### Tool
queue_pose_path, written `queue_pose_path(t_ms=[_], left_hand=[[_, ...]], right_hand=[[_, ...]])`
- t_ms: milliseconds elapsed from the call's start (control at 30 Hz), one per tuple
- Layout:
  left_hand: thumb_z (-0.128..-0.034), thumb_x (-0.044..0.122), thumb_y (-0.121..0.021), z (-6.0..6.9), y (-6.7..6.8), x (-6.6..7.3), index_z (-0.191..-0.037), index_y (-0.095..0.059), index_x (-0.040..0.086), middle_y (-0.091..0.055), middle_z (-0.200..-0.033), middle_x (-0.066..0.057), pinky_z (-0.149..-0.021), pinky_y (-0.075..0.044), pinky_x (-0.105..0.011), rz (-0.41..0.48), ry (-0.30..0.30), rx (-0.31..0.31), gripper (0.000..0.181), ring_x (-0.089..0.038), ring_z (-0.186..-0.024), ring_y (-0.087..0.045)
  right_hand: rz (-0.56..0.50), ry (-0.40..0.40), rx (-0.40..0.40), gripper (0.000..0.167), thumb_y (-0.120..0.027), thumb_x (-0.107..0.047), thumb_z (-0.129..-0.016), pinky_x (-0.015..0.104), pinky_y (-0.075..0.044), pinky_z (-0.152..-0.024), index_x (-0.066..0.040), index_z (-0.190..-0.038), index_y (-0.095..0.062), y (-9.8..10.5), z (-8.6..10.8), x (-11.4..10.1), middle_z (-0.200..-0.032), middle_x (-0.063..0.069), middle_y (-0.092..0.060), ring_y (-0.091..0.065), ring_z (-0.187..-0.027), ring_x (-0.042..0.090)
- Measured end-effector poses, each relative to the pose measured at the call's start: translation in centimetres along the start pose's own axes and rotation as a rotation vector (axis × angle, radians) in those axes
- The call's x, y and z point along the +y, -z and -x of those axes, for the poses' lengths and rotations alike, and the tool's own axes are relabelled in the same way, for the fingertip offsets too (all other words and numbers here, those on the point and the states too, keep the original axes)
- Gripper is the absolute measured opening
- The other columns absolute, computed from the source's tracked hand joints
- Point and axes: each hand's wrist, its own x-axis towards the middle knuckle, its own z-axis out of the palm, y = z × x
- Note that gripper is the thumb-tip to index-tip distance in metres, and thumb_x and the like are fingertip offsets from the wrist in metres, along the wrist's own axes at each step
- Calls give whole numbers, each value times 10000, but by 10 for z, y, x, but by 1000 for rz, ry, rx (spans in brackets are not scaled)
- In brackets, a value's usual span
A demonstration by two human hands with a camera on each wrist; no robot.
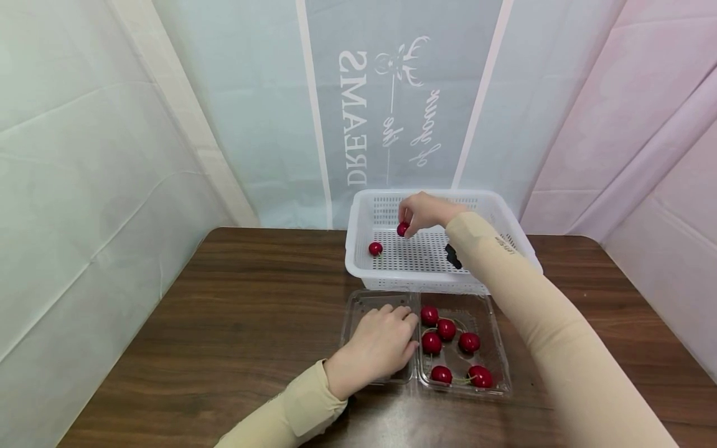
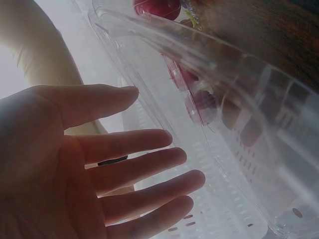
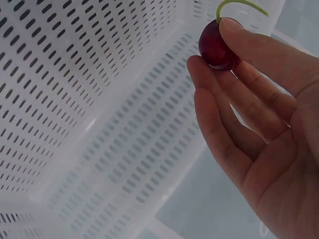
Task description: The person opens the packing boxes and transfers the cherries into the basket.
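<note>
My right hand (image 1: 424, 211) is over the white basket (image 1: 354, 249), pinching a cherry (image 3: 217, 46) between thumb and fingertips; its green stem sticks up in the right wrist view. Another cherry (image 1: 376, 249) lies on the basket floor at the left. In front of the basket stands a clear plastic box (image 1: 500, 348), hinged open, with several cherries (image 1: 446, 330) in its right half. Above the left half, the lid (image 1: 358, 305), my left hand (image 1: 381, 343) stays with fingers extended and nothing in its grasp. The left wrist view shows its palm (image 2: 35, 159) and spread fingers.
Everything stands on a dark brown wooden table (image 1: 252, 311). A grey cloth with white lettering (image 1: 354, 118) hangs behind the basket. Pale cloth also hangs at the left (image 1: 84, 186) and right (image 1: 644, 155) sides.
</note>
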Motion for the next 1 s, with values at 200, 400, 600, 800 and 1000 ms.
queue_pose_path(t_ms=[200, 400, 600, 800, 1000], left_hand=[[-848, 378, -659, 0, 1, 0, -1015, -672, 153, -667, -1076, 7, -701, -512, -309, -4, -1, -5, 281, -163, -873, -624], [-854, 378, -654, 0, 1, 0, -1017, -670, 150, -667, -1076, 5, -710, -516, -313, -5, -8, -13, 280, -165, -877, -625], [-853, 378, -656, 0, 1, 0, -1018, -673, 150, -668, -1080, 3, -713, -516, -314, -2, -7, -8, 282, -166, -884, -629], [-847, 378, -663, 0, 1, 0, -1005, -674, 152, -668, -1069, 8, -706, -513, -311, -5, -4, 2, 275, -163, -878, -627], [-845, 379, -664, 0, 1, 0, -1001, -673, 153, -667, -1062, 12, -698, -508, -304, -8, -4, 6, 275, -159, -870, -624]], right_hand=[[11, -14, -21, 291, -800, -123, -731, 356, -502, -814, -71, -965, -636, -7, -8, -3, -940, 78, -706, -629, -865, 191], [36, 0, -36, 331, -809, -134, -711, 356, -497, -818, -68, -984, -634, -13, -13, -2, -949, 75, -705, -637, -871, 195], [20, -17, -66, 312, -791, -122, -726, 362, -495, -824, -65, -987, -628, -16, -16, 1, -976, 80, -690, -625, -902, 212], [-25, -42, -97, 323, -789, -113, -737, 321, -514, -769, -44, -1005, -622, -19, -17, 1, -961, 87, -692, -658, -820, 182], [-21, -40, -104, 322, -791, -108, -735, 302, -513, -754, -39, -1006, -632, -23, -22, 1, -941, 87, -686, -660, -778, 160]])
